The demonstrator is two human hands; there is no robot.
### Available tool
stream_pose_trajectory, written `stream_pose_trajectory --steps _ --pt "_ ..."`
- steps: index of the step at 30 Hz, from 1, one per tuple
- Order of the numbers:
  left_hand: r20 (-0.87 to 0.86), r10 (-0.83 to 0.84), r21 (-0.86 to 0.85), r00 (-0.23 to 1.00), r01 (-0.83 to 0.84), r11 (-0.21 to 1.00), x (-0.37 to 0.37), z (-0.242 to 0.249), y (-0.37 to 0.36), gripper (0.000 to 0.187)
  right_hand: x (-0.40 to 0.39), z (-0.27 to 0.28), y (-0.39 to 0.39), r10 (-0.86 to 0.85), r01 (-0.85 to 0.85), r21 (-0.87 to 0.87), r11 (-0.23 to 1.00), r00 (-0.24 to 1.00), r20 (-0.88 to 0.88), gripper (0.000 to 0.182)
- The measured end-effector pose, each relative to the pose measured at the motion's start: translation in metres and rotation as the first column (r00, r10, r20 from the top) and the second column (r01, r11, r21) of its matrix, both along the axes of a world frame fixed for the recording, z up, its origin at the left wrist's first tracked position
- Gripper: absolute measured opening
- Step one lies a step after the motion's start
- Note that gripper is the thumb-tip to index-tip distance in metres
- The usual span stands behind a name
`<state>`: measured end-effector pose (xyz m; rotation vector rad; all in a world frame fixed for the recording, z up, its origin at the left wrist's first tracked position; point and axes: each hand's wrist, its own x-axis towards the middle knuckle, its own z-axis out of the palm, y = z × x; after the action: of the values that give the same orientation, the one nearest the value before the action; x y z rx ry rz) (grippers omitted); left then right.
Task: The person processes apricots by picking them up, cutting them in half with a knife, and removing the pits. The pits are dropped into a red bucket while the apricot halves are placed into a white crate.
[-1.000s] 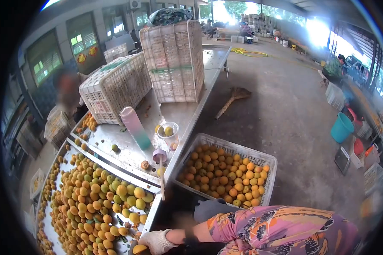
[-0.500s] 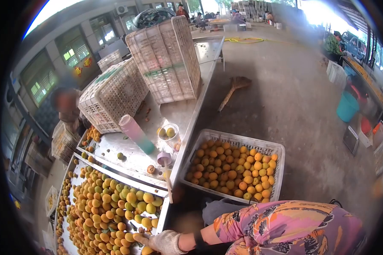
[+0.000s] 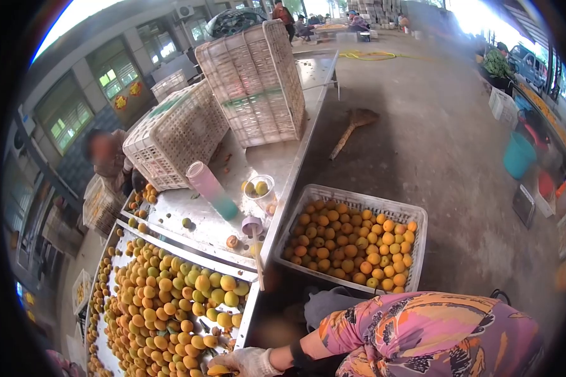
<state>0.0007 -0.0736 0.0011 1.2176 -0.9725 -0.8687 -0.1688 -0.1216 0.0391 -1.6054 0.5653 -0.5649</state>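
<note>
My right hand (image 3: 242, 363), in a pale knitted glove with a dark band at the wrist, is at the bottom, by the near edge of a fruit-covered sorting table (image 3: 253, 308). Its fingers are curled around an orange-yellow fruit (image 3: 219, 370), partly covered by the glove. Beside it lies a large heap of orange and greenish fruits (image 3: 151, 314). A white plastic crate (image 3: 423, 251) full of similar fruits stands to the right of the table. My left hand is out of the frame.
The metal table (image 3: 170, 217) beyond holds two large crates (image 3: 255, 94), a pink-green bottle (image 3: 212, 190) and a plastic cup (image 3: 260, 191). A person (image 3: 110, 154) is at the left. On the floor lie a broom (image 3: 352, 131) and, farther right, a teal bucket (image 3: 519, 155).
The view has shifted slightly. My right hand has drawn back from the heap toward the bottom edge; its fingers, stretched toward the fruits before, are now curled around one.
</note>
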Motion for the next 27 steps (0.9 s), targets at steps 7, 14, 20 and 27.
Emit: stream_pose_trajectory --steps 7,14,20,27 --pt "-0.159 0.048 0.006 0.986 -0.048 0.999 -0.003 -0.001 0.011 0.047 -0.003 0.02 0.017 0.02 -0.051 -0.092 0.994 0.952 -0.306 0.036" --pt "-0.327 0.084 0.03 0.941 -0.078 0.996 -0.015 -0.009 0.015 0.05 0.018 -0.025 0.015 0.141 -0.146 -0.167 0.975 0.989 -0.041 0.038" --pt "-0.39 0.053 -0.014 0.919 -0.064 0.998 -0.031 -0.012 0.018 0.043 0.012 -0.027 -0.011 0.039 -0.107 0.184 0.977 0.939 0.342 0.041" --pt "-0.592 0.011 0.117 0.806 0.073 0.99 -0.053 0.011 0.015 0.043 -0.001 0.0 -0.043 -0.471 0.096 0.722 0.685 0.815 0.338 0.022"
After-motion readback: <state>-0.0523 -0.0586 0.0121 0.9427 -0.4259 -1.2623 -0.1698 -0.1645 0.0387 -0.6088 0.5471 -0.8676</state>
